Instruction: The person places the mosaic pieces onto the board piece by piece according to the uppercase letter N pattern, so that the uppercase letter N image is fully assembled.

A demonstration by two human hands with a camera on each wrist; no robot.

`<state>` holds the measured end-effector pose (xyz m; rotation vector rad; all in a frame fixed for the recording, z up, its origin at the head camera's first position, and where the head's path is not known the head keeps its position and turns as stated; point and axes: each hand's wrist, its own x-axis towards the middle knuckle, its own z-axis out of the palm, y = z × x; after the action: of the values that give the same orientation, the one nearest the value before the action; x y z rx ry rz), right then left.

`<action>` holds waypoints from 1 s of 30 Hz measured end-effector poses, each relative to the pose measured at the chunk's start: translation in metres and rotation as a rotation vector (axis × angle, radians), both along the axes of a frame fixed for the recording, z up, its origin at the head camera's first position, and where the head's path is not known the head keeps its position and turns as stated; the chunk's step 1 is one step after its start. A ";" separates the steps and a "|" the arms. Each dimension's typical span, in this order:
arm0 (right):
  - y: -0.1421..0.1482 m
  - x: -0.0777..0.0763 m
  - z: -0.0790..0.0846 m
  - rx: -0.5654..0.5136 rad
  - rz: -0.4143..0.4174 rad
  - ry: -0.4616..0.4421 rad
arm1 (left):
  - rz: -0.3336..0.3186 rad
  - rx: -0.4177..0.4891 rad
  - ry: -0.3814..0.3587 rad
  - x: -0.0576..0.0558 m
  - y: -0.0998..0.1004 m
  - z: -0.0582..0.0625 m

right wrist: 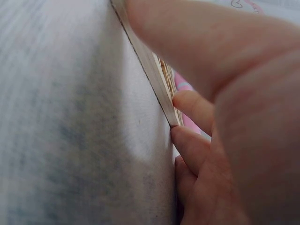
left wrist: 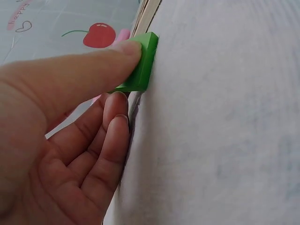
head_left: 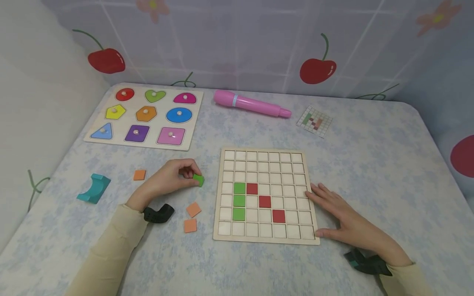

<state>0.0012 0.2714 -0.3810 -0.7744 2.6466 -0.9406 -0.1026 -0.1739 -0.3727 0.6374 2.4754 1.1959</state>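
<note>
Between thumb and fingers, my left hand pinches a green square tile, just left of the wooden grid board. The left wrist view shows the thumb on the face of this tile, close to the tabletop. Three green tiles stand in a column on the board, and three red tiles step diagonally down to the right. My right hand rests with fingers extended against the board's right edge. In the right wrist view its fingertips touch the board's side.
Two orange tiles lie below my left hand, and another orange tile lies left of it. A teal curved block is farther left. Behind are a knobbed shape puzzle, a pink pen-shaped object and a small pattern card.
</note>
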 end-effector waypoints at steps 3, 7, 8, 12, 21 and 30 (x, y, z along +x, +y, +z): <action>0.000 0.000 0.001 0.000 0.002 0.002 | 0.012 0.023 -0.007 0.000 0.001 0.001; 0.000 0.000 0.002 -0.005 0.006 -0.011 | 0.042 0.034 -0.020 -0.002 0.005 0.006; 0.000 0.000 0.002 -0.007 0.006 -0.014 | 0.049 0.039 -0.024 -0.003 0.007 0.007; 0.000 0.000 0.002 -0.007 0.003 -0.023 | 0.052 0.094 -0.050 -0.012 0.024 0.015; -0.001 0.000 0.001 -0.013 -0.007 -0.051 | -0.039 0.180 -0.087 -0.025 0.073 0.019; 0.001 0.000 0.001 -0.007 0.002 -0.022 | 0.001 0.086 -0.032 -0.021 0.089 0.011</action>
<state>0.0017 0.2721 -0.3796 -0.7629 2.6246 -0.9528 -0.1234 -0.0845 -0.3619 0.6344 2.4091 1.3090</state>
